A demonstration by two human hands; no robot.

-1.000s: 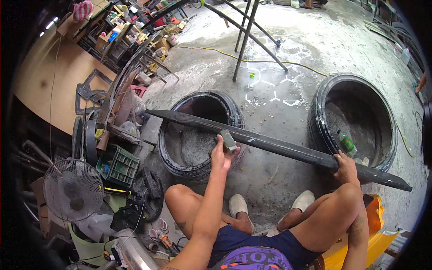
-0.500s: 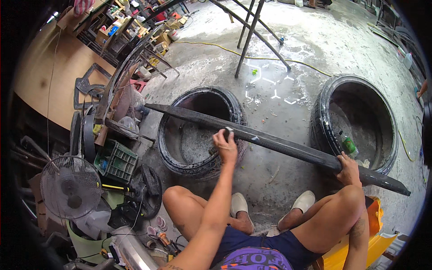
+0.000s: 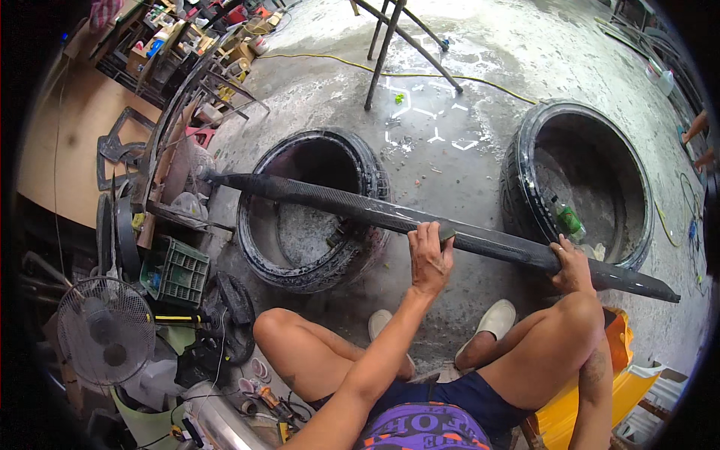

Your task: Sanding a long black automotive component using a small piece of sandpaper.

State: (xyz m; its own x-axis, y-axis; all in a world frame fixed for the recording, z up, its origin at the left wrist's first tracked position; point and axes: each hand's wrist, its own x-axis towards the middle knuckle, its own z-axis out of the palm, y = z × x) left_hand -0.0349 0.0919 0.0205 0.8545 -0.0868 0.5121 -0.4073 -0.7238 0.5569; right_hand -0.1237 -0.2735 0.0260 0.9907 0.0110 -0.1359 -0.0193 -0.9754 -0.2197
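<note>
A: Here's the long dark strip [image 3: 337, 206], slanting from left of centre to the lower right, across the left tyre [image 3: 345, 262] and right tyre [image 3: 519, 184]!
B: Good work here, I'd say, means block flat, pressure light and even, strip braced.
A: And the fingers?
B: Left hand [image 3: 431, 259], centre frame: fingers bent, closed round a small block [image 3: 448, 235], mostly hidden, against the strip. Right hand [image 3: 573, 266], right of centre: fingers curled over the strip, gripping; thumb's hard to make out.
</note>
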